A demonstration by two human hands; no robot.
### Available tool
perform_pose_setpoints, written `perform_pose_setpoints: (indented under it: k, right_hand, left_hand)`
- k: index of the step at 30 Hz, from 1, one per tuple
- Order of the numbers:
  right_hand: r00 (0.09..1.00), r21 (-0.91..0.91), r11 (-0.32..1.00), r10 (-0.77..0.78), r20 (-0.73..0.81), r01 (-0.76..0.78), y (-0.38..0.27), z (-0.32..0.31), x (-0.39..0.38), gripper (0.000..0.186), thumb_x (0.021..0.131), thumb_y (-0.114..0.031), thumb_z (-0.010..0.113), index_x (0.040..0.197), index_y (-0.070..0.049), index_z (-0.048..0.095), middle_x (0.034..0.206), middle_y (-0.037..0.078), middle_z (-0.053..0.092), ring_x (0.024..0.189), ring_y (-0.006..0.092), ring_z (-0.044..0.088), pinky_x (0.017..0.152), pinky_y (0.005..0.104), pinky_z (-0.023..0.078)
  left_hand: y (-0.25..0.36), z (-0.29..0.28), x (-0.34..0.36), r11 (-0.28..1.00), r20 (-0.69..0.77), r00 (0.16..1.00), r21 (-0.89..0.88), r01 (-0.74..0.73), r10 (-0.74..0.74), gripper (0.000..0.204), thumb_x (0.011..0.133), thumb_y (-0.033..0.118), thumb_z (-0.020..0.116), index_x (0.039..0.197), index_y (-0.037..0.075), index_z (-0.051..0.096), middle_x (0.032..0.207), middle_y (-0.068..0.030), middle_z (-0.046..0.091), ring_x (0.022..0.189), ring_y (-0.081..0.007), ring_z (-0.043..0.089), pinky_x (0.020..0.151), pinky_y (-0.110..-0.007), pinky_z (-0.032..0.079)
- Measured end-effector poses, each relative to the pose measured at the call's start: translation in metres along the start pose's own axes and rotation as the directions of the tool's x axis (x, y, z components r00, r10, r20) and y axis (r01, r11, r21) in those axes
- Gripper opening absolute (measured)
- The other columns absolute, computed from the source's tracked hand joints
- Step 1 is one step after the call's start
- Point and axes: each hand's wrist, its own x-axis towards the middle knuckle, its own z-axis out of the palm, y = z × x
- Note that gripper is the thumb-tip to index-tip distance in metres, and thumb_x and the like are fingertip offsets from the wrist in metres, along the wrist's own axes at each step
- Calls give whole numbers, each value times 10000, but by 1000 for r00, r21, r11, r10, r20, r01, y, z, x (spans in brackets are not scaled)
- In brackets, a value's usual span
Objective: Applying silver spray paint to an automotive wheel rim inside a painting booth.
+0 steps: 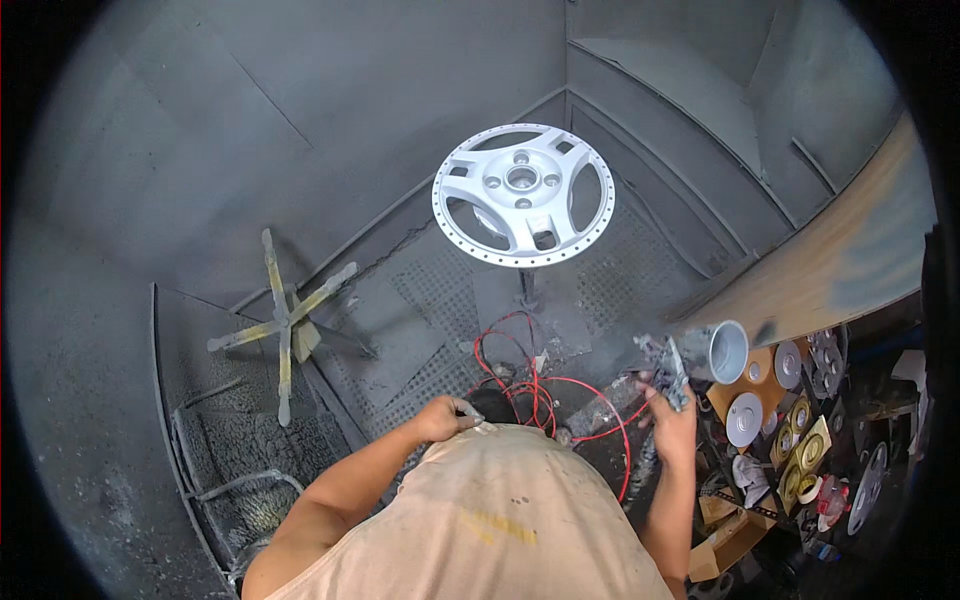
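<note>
My right hand (668,410) is wrapped around a paint-crusted spray gun (665,362), which is held out to the right. A pale grey cup (727,352) sits on the gun, its round end facing up and to the right. My left hand (448,418) is bent in at the waist beside my beige shirt (520,520). Its fingers are curled, and whatever may be between them is hidden. Ahead of me, a silver-white wheel face (521,178) with large openings and small holes round its rim lies on a stand (527,290), apart from both hands.
A red hose (628,450) coils on the grated floor (400,320) in front of me. To the left stands a paint-caked cross-shaped stand (285,320). Grey booth walls (400,90) enclose the far side. Wheel parts (745,420) and a cardboard box (730,545) crowd the right.
</note>
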Motion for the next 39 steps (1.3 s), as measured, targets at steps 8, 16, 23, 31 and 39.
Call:
perform_pose_setpoints:
  k: [8,16,23,31,39]
  right_hand:
    - [939,-50,988,-123,321,146,-145,56,35,279,873,-137,628,1115,-1,594,1059,80,661,874,140,635,504,243,505]
    - [891,-233,966,7,454,111,-234,173,94,206,857,-183,668,973,-15,637,844,52,674,731,109,614,484,249,494]
    - [958,-469,856,-92,273,216,-255,226,146,155,863,-178,637,920,-35,614,678,10,606,534,81,535,445,229,435]
    - [989,-555,824,-147,-11,116,-268,187,147,154,852,-150,671,895,-39,573,751,21,618,628,102,594,438,240,438]
    - [994,-642,766,-54,-100,-23,-266,129,115,120,865,-129,615,929,-28,605,665,23,590,579,86,556,459,242,447]
  left_hand:
    - [3,-47,48,983,-193,981,-172,-59,25,201,890,201,624,953,15,669,814,-28,665,713,-114,569,660,-285,465]
    - [34,-122,116,890,-60,989,-432,-146,133,311,824,-14,492,1109,29,608,997,-64,663,857,-140,599,746,-266,469]
    - [74,-239,176,785,-267,946,-540,-304,183,510,728,-76,440,1223,21,516,1081,-102,642,913,-188,601,739,-268,466]
    - [152,-334,179,831,-77,941,-449,-328,329,575,786,13,485,1353,-37,407,1239,-138,574,1027,-180,595,866,-292,461]
    - [186,-294,142,905,-59,958,-315,-285,281,656,724,38,483,1366,-57,385,1186,-112,583,976,-180,578,876,-301,455]
